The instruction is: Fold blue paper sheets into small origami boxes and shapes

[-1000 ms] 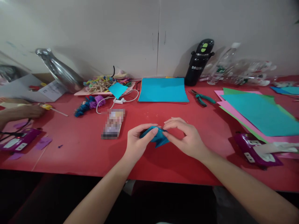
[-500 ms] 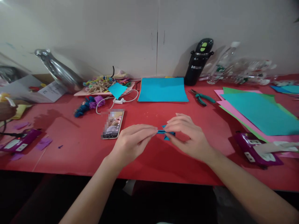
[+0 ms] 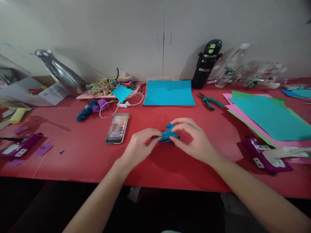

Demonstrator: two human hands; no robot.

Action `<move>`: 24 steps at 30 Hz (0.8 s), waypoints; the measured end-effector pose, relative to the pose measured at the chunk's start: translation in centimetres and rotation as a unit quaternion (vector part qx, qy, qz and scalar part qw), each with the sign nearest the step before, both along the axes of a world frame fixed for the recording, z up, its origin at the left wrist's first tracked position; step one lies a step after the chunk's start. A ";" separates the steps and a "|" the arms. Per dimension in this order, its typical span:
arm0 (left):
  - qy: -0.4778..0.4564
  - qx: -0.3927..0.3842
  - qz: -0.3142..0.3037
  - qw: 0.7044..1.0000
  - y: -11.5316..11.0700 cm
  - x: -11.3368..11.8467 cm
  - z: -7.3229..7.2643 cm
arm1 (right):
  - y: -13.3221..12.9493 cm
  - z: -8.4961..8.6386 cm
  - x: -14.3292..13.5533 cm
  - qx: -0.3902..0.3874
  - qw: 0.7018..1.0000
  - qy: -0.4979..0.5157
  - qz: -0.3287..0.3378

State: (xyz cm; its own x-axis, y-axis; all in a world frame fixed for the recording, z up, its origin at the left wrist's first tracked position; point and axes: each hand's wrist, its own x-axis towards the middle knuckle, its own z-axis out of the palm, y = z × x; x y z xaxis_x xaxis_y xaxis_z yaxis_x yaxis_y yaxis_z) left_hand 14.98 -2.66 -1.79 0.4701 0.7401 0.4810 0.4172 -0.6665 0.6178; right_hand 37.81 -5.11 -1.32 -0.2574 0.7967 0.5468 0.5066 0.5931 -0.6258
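Observation:
A small piece of folded blue paper is held between my two hands, just above the red table. My left hand pinches its left end between thumb and fingers. On the other side my right hand grips the right end, its thumb below and fingers above. Angled folds and a pointed flap show between the fingertips; the rest is covered by the fingers. Left of my left hand lies a phone with its screen lit and partly blurred.
Behind my hands lies a stack of blue paper. Pliers and fanned coloured sheets are to the right, near a purple glue-gun-like device. A black bottle and a silver jug stand at the back.
The blue paper has turned and shows more of its folded face. Both hands have shifted slightly, keeping hold of it. At the far left, another person's hand has left the view.

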 end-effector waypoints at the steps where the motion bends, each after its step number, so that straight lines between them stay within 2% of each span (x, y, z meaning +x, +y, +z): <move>1: 0.000 -0.008 0.002 1.000 0.0 0.0 0.0 | 0.0 0.0 0.0 -0.004 1.000 0.001 -0.004; 8: -0.012 -0.036 -0.004 0.999 0.1 0.1 0.2 | 0.2 -0.2 0.2 -0.026 0.999 -0.009 -0.022; 15: -0.026 -0.028 0.019 0.999 0.0 0.2 0.0 | 0.4 -0.2 0.1 -0.076 0.995 0.047 -0.033; 19: -0.040 -0.039 0.026 0.998 -0.1 0.3 0.1 | 0.5 0.1 0.1 -0.196 0.975 0.106 0.001; 21: -0.047 -0.051 0.029 0.997 -0.2 0.4 0.1 | 0.6 0.1 0.0 -0.271 0.950 0.154 0.019; 24: -0.061 -0.068 0.032 0.995 -0.4 0.5 0.1 | 0.9 -0.2 0.0 -0.338 0.914 0.225 0.005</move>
State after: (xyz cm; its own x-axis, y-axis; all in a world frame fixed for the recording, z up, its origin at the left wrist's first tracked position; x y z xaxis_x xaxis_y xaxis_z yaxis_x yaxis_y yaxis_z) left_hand 15.49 -3.04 -1.66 0.3635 0.8292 0.4247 0.3722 -0.5472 0.7497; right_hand 37.80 -4.22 -1.52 -0.1367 0.9905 -0.0179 0.1052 -0.0034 -0.9944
